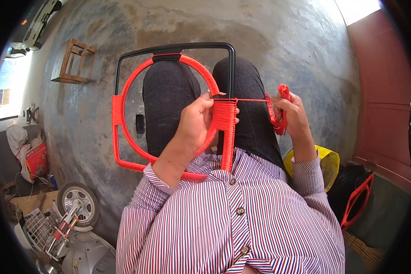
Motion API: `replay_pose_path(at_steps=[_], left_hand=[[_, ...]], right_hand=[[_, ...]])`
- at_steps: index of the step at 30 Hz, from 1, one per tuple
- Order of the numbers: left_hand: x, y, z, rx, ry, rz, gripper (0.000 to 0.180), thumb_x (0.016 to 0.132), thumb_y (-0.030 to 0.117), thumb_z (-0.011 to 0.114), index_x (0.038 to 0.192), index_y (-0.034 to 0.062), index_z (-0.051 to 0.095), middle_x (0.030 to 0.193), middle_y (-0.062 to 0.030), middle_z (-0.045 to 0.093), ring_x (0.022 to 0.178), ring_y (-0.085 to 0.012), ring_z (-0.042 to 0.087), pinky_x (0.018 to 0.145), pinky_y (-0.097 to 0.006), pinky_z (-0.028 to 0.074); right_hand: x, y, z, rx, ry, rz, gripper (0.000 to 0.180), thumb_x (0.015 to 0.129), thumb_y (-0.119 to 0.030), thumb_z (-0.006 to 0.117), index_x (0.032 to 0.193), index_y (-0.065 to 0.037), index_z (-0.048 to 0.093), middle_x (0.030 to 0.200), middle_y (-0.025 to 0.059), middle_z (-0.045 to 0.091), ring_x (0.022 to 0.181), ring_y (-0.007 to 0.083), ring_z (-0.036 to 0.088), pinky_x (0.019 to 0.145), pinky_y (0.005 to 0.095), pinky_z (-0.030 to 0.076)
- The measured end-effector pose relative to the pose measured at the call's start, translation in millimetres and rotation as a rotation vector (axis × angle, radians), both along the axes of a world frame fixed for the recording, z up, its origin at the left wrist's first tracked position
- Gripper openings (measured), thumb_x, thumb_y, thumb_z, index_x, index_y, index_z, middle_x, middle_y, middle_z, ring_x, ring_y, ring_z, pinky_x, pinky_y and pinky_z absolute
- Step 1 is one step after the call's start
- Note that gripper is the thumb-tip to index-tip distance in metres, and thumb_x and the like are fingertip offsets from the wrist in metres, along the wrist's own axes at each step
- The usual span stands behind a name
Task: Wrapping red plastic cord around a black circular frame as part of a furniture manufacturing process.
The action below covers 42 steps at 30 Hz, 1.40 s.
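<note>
On my lap rests a black tubular frame [196, 45] with a ring inside it, much of both wound in red cord. My left hand [197, 119] grips the ring at its right side, where a wide band of red wrapping [224, 116] joins ring and outer bar. From the top of that band a strand of red cord [251, 100] runs taut to the right. Closed around a bundle of the same red cord [281, 112] is my right hand [293, 114], apart from the frame. Bare black tube shows along the frame's top and upper right.
A small wooden stool [73, 61] lies at the upper left. Lower left are a wheel [77, 204] and a wire basket [38, 224]. To my right sit a yellow bag [329, 166], a black bag [347, 187] and another red-wrapped frame [355, 201], near a red door [383, 96].
</note>
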State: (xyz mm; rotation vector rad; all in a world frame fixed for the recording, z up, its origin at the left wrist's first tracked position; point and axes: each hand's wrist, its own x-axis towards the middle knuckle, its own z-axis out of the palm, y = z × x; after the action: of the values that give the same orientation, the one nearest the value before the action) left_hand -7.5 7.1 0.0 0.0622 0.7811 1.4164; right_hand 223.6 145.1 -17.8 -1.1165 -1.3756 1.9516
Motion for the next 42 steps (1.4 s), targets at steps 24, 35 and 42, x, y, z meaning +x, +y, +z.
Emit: replay_pose_path(at_steps=[24,35,42], left_hand=[[2,-8,6,0.018,0.442,0.250,0.035,0.100,0.024,0.043,0.127,0.0030,0.045,0.121,-0.0107,0.057,0.100,-0.0170,0.060,0.080,-0.027,0.050],[1,-7,-3,-0.125,0.203,0.256,0.022,0.091,-0.003,0.045,0.111,0.0019,0.055,0.097,-0.0062,0.062,0.085,-0.0136,0.059,0.081,-0.031,0.052],[-1,-4,-17,-0.059,0.023,0.172,0.026,0.087,-0.011,0.045,0.105,0.0000,0.060,0.103,-0.0104,0.064,0.091,-0.0204,0.066,0.086,-0.035,0.056]], right_hand=[[-87,-12,79,1.113,-0.304,0.357,0.031,0.081,-0.012,0.064,0.111,-0.007,0.060,0.100,0.0092,0.066,0.084,0.0284,0.065,0.075,0.0355,0.051],[-77,1,26,1.075,-0.422,0.015,0.023,0.072,-0.012,0.077,0.093,-0.008,0.067,0.093,0.0062,0.066,0.088,0.0253,0.065,0.075,0.0345,0.051],[-77,-19,30,1.064,-0.556,0.569,0.028,0.075,-0.029,0.074,0.087,-0.004,0.067,0.082,0.0076,0.064,0.086,0.0280,0.064,0.076,0.0401,0.050]])
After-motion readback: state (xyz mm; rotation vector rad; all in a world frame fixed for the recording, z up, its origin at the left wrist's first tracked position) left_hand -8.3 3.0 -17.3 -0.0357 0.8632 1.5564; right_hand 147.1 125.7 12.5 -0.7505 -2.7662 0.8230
